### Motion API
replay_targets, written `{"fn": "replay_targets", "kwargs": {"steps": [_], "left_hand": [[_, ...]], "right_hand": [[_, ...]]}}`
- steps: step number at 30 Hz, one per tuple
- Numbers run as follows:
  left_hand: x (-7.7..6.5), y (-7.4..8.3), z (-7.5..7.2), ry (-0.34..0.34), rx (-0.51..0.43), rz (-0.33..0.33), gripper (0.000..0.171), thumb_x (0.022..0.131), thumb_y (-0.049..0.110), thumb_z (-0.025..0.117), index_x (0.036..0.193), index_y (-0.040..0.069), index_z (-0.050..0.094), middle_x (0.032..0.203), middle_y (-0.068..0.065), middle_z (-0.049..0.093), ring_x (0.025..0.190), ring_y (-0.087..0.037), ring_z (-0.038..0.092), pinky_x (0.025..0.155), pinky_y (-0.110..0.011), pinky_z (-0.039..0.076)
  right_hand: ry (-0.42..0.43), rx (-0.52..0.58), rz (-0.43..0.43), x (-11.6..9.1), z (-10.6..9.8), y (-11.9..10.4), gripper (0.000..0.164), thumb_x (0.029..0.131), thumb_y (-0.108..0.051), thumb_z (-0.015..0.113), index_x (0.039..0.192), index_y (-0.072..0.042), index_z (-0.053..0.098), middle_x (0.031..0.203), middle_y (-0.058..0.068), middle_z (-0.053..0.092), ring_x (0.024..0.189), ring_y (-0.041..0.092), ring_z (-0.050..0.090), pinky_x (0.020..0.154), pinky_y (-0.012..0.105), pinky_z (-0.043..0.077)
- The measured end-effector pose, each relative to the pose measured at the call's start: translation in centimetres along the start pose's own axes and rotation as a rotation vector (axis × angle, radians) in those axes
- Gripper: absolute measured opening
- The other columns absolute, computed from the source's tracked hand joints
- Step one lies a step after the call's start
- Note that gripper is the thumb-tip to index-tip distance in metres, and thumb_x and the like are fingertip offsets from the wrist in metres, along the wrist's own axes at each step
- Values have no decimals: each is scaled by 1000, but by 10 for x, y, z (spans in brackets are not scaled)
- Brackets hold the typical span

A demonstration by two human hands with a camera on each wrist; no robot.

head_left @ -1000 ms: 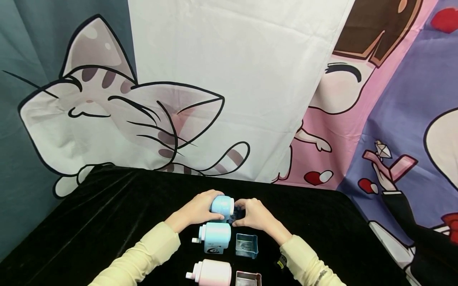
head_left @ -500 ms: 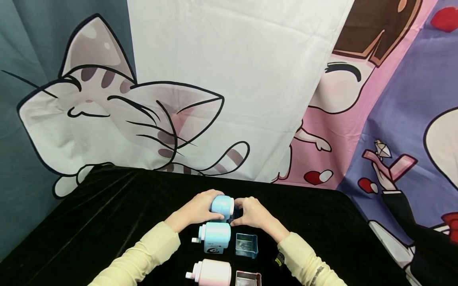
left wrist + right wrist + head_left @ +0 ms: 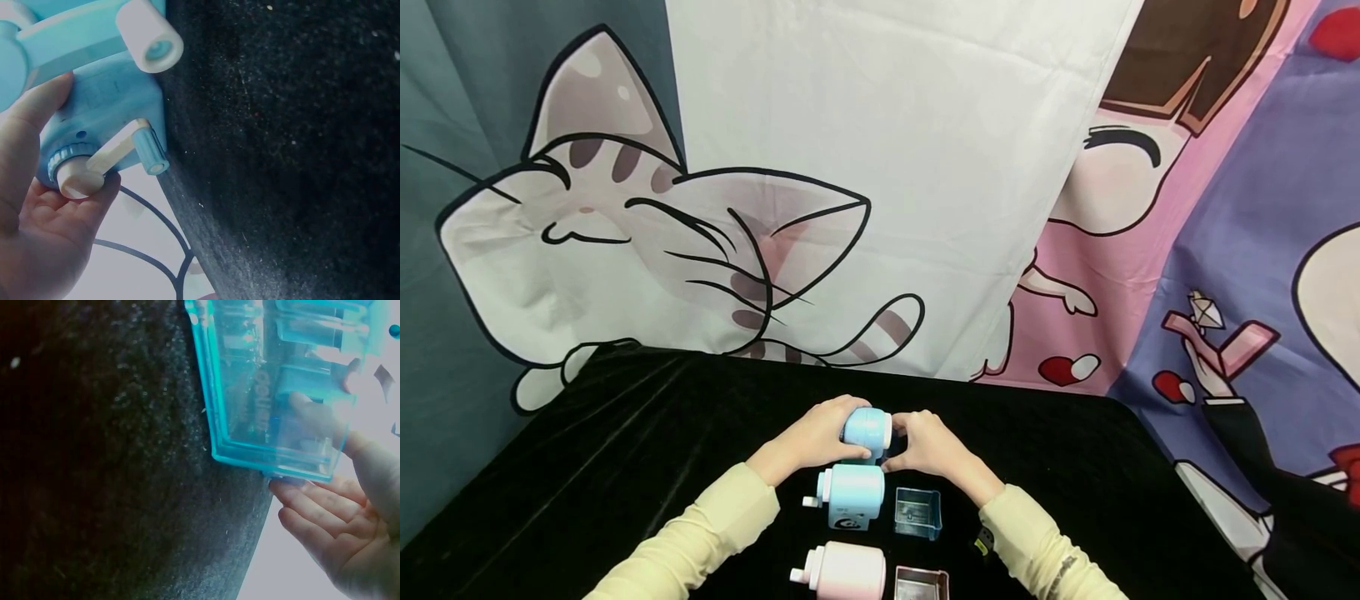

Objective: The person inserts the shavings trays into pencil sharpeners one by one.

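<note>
My left hand point(image 3: 820, 433) grips a blue crank pencil sharpener point(image 3: 865, 429), thumb on the near side. In the left wrist view its white crank point(image 3: 115, 150) with a blue knob sticks out by the fingers. My right hand point(image 3: 932, 446) is at the sharpener's right side, thumb and fingers around its dark-blue shavings tray point(image 3: 895, 448), mostly hidden between hand and sharpener. In the right wrist view another clear blue tray point(image 3: 250, 394) stands in front, the right thumb showing through it. A light-blue sharpener point(image 3: 856, 492) stands just nearer.
Nearer the front edge is a pink sharpener point(image 3: 850, 571) with a pink-rimmed tray point(image 3: 921, 583) beside it. A clear blue tray point(image 3: 917, 512) sits right of the light-blue sharpener. Black cloth point(image 3: 700, 433) covers the table; a printed cartoon curtain point(image 3: 880, 167) hangs behind.
My right hand has shifted slightly left toward the blue sharpener, and less of the dark-blue tray shows between them. The left hand and the other sharpeners have kept their places.
</note>
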State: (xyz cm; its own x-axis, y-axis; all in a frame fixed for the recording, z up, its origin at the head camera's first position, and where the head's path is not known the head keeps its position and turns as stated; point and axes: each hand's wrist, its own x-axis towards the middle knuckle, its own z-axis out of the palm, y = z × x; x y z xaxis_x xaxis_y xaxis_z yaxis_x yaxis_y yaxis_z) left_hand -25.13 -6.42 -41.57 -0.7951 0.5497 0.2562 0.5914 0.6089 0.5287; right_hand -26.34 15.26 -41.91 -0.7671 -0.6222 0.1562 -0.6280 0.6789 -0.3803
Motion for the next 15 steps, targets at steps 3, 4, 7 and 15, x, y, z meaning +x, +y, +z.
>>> {"fn": "replay_targets", "kwargs": {"steps": [3,4,7,15], "left_hand": [[0,0,0,-1,3,-7,60,75,34,73,123,8,48,114,-6,55,93,-15,53,80,-35,48],[0,0,0,-1,4,-7,60,75,34,73,123,8,48,114,-7,55,93,-16,53,80,-36,48],[0,0,-1,-5,-1,-7,60,75,34,73,123,8,48,114,-7,55,92,-16,53,80,-35,48],[0,-1,0,-2,-1,-4,60,75,34,73,123,8,48,114,-7,55,92,-15,53,80,-35,48]], "right_hand": [[1,3,9,1,1,0,55,63,-35,80,106,-7,62,95,4,68,85,13,61,72,29,51],[1,3,12,1,1,0,56,63,-35,80,107,-7,62,95,4,68,85,13,61,73,29,51],[3,8,14,1,2,0,56,63,-35,80,107,-6,61,96,4,67,86,13,61,73,30,51],[-13,28,14,-2,-1,-1,61,63,-37,79,113,-6,60,100,4,67,88,13,60,76,31,51]]}}
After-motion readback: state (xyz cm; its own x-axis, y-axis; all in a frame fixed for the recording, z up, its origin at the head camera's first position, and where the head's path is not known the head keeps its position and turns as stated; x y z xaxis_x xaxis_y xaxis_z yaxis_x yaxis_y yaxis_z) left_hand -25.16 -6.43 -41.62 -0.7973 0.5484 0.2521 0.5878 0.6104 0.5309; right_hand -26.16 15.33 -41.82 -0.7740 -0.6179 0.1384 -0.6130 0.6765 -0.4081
